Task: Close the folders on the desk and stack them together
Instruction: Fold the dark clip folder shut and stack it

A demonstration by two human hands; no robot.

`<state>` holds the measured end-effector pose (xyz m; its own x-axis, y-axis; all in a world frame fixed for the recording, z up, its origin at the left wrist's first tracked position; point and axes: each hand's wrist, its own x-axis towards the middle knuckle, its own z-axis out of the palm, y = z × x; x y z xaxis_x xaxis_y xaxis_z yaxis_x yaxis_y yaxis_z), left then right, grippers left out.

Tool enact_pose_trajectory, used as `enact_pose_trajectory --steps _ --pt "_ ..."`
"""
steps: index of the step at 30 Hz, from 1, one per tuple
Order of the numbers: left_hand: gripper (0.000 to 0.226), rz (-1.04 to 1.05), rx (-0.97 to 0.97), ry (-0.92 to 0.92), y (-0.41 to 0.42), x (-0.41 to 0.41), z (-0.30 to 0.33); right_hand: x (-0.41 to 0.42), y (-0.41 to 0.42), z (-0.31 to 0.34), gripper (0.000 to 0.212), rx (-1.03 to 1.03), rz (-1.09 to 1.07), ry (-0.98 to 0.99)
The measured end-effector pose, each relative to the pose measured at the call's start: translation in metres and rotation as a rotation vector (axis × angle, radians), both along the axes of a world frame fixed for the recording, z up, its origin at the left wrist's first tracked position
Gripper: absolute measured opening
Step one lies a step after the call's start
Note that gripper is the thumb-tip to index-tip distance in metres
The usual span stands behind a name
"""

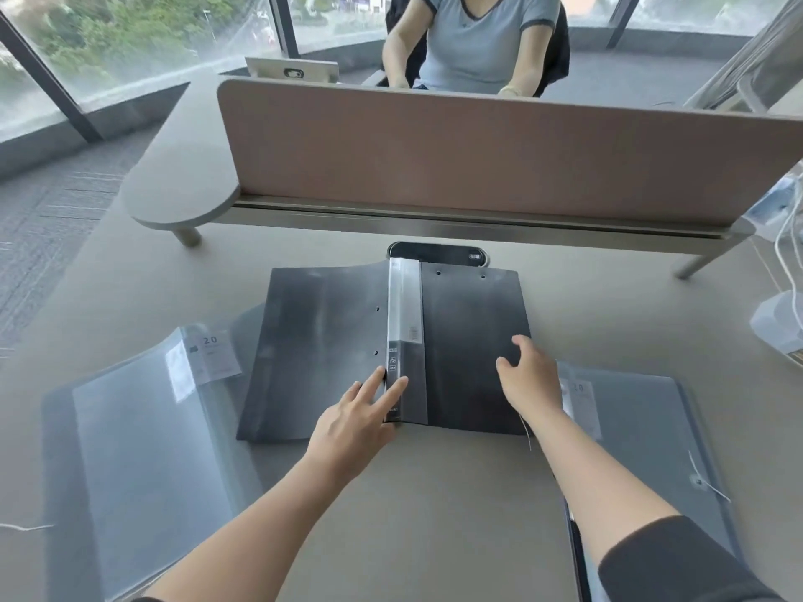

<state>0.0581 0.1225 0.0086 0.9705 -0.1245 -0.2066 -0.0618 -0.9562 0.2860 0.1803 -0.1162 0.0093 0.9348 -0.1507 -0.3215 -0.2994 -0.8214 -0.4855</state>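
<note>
Both grips open: left hand (pixel 354 421) fingers flat at the black folder (pixel 386 349) spine, right hand (pixel 528 375) on its right cover, mid-surface. Best pin the spine and swing that cover over.

Open folder (pixel 391 349) between two folders (pixel 143 462)

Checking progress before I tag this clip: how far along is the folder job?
Early. Nothing is stacked. The black folder lies open, outside up, mid-desk. In hand: left hand touches its spine, right hand rests on its right cover. The clear folder at left looks open; the grey folder at right looks closed. Left: close the open ones, stack all three.
</note>
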Motion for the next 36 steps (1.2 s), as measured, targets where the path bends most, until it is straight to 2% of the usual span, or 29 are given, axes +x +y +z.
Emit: enact_pose_trajectory --steps 4,10,13,15,17,18,21,24,29,36 --pt "0.067 0.088 -0.056 -0.005 0.003 -0.001 0.008 0.03 -0.006 0.004 0.055 0.08 -0.055 0.073" --pt "0.067 0.112 -0.071 -0.172 0.0 -0.002 0.02 0.048 -0.015 0.002 0.044 0.131 -0.088 0.142" --pt "0.069 0.156 -0.088 -0.244 0.0 -0.004 0.024 0.054 -0.02 0.002 0.055 0.085 -0.1 0.144" --pt "0.069 0.193 -0.104 -0.281 0.001 -0.003 0.027 0.058 -0.023 0.003 0.04 0.083 -0.11 0.122" --pt "0.069 0.236 -0.125 -0.321 0.001 -0.003 0.03 0.061 -0.027 0.005 0.019 0.149 -0.12 0.125" --pt "0.067 0.26 -0.129 -0.338 0.001 -0.002 0.032 0.062 -0.03 0.005 0.025 0.177 -0.123 0.125" --pt "0.055 0.336 -0.148 -0.363 0.002 -0.002 0.037 0.064 -0.033 0.008 0.017 0.252 -0.112 0.114" --pt "0.049 0.348 -0.167 -0.373 0.005 -0.004 0.041 0.067 -0.034 0.015 0.036 0.363 -0.083 0.11" --pt "0.053 0.397 -0.213 -0.408 0.005 -0.008 0.045 0.068 -0.039 0.023 0.014 0.522 -0.052 0.062" --pt "0.066 0.409 -0.19 -0.322 0.007 -0.017 0.05 0.06 -0.043 0.024 0.006 0.793 -0.191 0.08"
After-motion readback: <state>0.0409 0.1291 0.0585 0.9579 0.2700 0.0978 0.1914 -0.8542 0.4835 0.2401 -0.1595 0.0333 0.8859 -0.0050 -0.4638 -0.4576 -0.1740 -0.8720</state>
